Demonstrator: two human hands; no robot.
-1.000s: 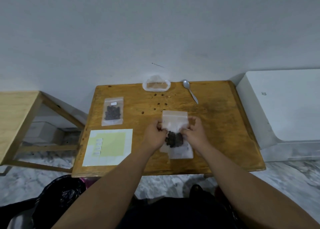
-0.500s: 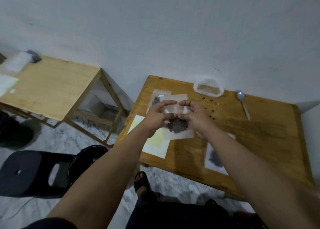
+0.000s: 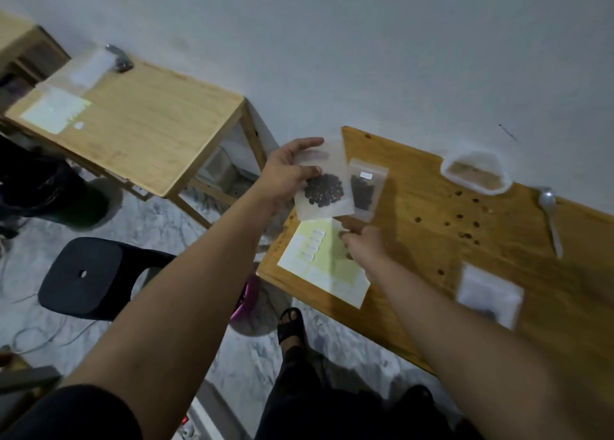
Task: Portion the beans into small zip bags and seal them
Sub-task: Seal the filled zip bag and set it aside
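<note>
Here, zip bag (image 3: 324, 190) — left grip (image 3: 285, 175) (pinched), aloft

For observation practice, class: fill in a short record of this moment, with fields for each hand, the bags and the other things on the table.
Left hand: holds a zip bag of dark beans
Right hand: above the label sheet, blurred, grip unclear
Labelled bag: lies on the table, beans inside
Third bag: near the front edge, blurred
Container: by the wall, brownish contents
Spoon: lies beside the container
Loose beans: scattered on the wood
</note>
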